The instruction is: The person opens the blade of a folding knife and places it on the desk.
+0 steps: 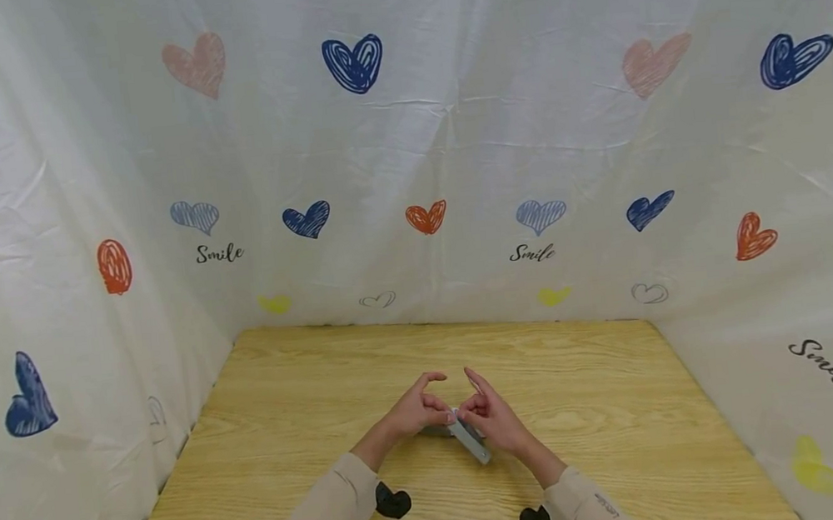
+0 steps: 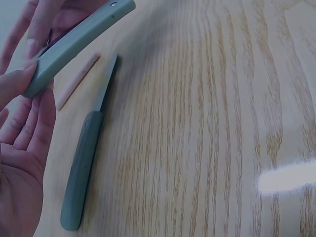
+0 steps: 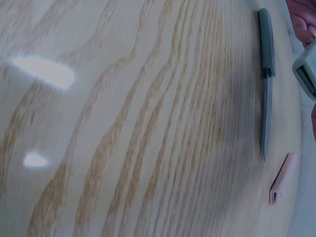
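Note:
Near the middle of the table, my left hand (image 1: 410, 413) and right hand (image 1: 502, 426) meet at one end of a grey-green handled tool (image 1: 471, 440). The left thumb and fingers pinch that end, and the right thumb and fingertips grip close beside it. The tool's other end, with a small hole, points back toward me; its working part is hidden by the fingers. Below it in the left wrist view, a knife (image 2: 81, 168) with a green handle lies on the table. A slim pink piece (image 2: 79, 81) lies by the blade tip, its kind unclear.
The wooden table (image 1: 286, 390) meets a white curtain (image 1: 450, 139) printed with hearts at the back and sides. Dark heart-shaped pieces (image 1: 393, 501) show beside both sleeves. Light glares off the table's near part. The knife's blade is bare.

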Demonstrator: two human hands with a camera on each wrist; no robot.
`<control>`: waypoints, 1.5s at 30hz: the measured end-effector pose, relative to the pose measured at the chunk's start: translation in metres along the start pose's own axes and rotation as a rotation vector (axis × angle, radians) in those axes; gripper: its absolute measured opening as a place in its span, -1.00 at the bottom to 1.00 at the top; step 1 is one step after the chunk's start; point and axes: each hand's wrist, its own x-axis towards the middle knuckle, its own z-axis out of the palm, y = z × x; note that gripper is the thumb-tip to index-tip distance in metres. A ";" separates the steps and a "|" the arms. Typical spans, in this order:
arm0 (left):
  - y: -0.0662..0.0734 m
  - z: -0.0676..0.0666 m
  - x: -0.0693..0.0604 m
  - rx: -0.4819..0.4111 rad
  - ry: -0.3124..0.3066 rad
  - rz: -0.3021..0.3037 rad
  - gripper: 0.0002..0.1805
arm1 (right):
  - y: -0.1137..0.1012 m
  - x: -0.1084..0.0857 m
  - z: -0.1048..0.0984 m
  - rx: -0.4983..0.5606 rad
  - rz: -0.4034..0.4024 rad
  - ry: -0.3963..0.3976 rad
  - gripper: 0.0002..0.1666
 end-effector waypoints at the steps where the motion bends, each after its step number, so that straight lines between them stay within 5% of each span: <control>1: 0.000 0.000 0.000 -0.007 -0.013 0.001 -0.20 | 0.000 0.001 0.000 0.012 0.010 -0.016 -0.11; 10: -0.002 0.001 -0.001 -0.003 -0.016 -0.024 -0.21 | -0.003 0.002 -0.002 0.065 -0.031 -0.043 -0.05; 24: 0.003 0.001 -0.004 0.049 0.036 -0.032 -0.20 | -0.012 -0.002 -0.013 0.077 0.056 0.042 -0.05; 31: -0.001 -0.007 -0.007 0.043 0.085 0.007 -0.20 | 0.001 -0.004 -0.025 0.101 0.047 0.119 -0.03; 36: -0.004 -0.015 -0.008 -0.009 0.185 0.043 -0.23 | 0.007 -0.011 -0.037 0.232 0.076 0.191 -0.02; 42: -0.006 -0.018 -0.010 -0.106 0.399 0.047 -0.31 | 0.012 -0.014 -0.041 0.356 0.122 0.261 0.01; 45: -0.009 -0.015 -0.010 -0.223 0.526 0.044 -0.33 | 0.014 -0.013 -0.037 0.429 0.133 0.317 0.02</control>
